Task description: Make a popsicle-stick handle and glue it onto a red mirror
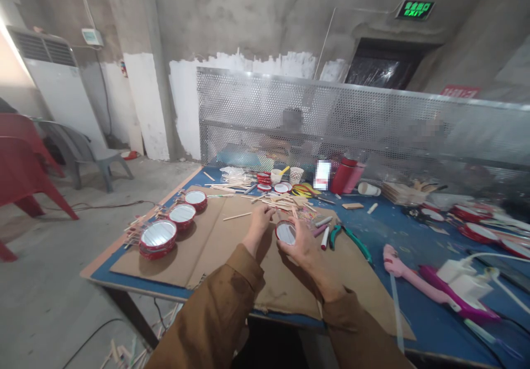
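My right hand (305,242) is closed around a small red-rimmed drum (285,233) with a pale, shiny face, tilted above the cardboard sheet (215,247). My left hand (260,225) is just left of the drum's upper edge, its thumb and fingers pinched together; what they hold is too small to make out. Several similar drums (158,234) with thin wooden sticks stand in a row on the left of the cardboard. Loose wooden sticks (273,199) lie beyond my hands. Beside my right hand are a marker (325,238) and teal-handled pliers (351,239).
A pink glue gun (408,275) and a magenta power strip (467,303) with plugs and cables lie on the right of the blue table. Along the back stand paper cups (296,175), a lit phone (322,175) and a red bottle (344,176), before a perforated metal screen (256,104).
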`<state>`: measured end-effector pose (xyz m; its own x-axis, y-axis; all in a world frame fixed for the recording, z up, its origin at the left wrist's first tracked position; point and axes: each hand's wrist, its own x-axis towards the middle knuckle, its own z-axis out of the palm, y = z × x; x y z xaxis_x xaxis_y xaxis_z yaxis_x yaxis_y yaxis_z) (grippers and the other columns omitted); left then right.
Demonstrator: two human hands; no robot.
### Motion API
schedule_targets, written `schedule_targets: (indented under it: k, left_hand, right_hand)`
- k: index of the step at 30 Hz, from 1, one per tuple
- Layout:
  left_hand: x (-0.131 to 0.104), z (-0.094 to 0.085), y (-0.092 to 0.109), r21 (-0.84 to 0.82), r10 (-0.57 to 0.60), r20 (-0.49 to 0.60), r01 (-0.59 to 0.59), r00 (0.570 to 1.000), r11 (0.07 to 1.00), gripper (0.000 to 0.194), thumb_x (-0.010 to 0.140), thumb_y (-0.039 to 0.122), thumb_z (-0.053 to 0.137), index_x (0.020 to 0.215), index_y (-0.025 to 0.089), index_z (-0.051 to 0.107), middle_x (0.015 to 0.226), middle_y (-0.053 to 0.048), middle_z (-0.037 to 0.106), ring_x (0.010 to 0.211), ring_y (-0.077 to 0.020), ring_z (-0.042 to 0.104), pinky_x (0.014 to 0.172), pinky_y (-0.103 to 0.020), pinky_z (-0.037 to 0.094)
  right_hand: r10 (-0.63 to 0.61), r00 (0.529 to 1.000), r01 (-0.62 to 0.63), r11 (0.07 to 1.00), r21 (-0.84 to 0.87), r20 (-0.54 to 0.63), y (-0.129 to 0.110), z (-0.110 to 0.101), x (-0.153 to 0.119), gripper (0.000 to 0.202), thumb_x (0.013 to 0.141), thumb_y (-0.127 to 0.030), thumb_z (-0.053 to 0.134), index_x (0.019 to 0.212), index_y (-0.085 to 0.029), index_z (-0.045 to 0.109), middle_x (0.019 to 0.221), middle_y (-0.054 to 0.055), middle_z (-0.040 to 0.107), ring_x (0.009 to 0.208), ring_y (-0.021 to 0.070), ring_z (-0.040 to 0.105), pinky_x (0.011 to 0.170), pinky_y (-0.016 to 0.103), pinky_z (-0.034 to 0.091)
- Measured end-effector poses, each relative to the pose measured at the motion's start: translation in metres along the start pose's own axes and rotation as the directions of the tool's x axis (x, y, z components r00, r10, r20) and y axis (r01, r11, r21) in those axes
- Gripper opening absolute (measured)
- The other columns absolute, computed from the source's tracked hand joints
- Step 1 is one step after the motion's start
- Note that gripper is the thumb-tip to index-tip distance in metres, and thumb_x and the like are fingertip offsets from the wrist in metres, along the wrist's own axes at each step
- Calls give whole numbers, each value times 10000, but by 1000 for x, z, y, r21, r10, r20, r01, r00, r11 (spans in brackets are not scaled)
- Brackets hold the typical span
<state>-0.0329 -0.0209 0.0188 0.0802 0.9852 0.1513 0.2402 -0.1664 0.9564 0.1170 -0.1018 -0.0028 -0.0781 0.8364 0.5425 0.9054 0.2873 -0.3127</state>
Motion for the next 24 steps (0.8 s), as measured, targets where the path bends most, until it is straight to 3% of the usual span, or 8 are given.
schedule_targets:
  k: [24]
  left_hand:
    - [4, 2, -7, -11, 13, 4, -13, 1000, 1000, 259, 802, 175, 575, 552, 185, 509, 538, 39, 494, 564, -118, 461, 602, -250, 342]
  right_hand:
    - [2, 1000, -2, 999, 41, 3, 0, 2, -1, 629, 697, -325, 692, 1288, -153, 563, 1301, 193, 620, 1190, 345, 598, 1035, 496, 452]
